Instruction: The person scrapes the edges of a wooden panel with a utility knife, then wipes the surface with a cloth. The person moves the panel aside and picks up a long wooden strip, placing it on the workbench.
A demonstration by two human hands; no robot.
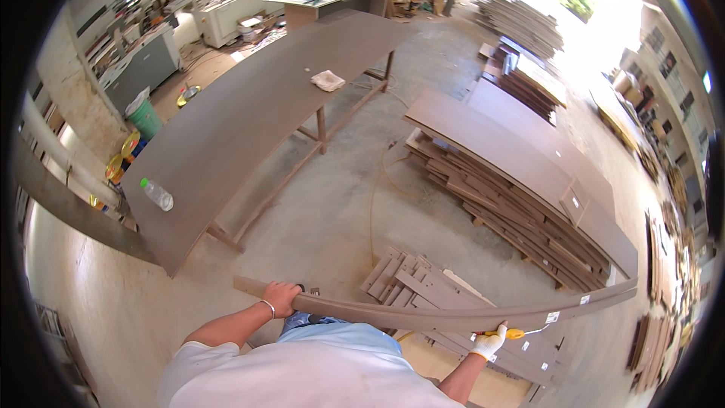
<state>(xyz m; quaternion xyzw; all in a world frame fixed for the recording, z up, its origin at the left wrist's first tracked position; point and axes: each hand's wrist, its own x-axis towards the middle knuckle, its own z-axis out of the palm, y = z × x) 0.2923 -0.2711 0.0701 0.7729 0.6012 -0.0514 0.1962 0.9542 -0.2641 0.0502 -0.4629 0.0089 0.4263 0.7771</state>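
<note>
A long brown board crosses in front of my body, with a groove along it and small white labels near its right end. Bare, with a band at the wrist, my left hand is closed over the board near its left end. My right hand wears a white glove and is at the board's lower edge, right of the middle. It holds a screwdriver with a yellow handle and a thin shaft pointing right. Whether its fingers also touch the board is unclear.
Brown boards lie low ahead, partly behind the long board. A large stack of panels stands to the right. On the left, a long brown table carries a bottle and a cloth. A hose trails across the floor.
</note>
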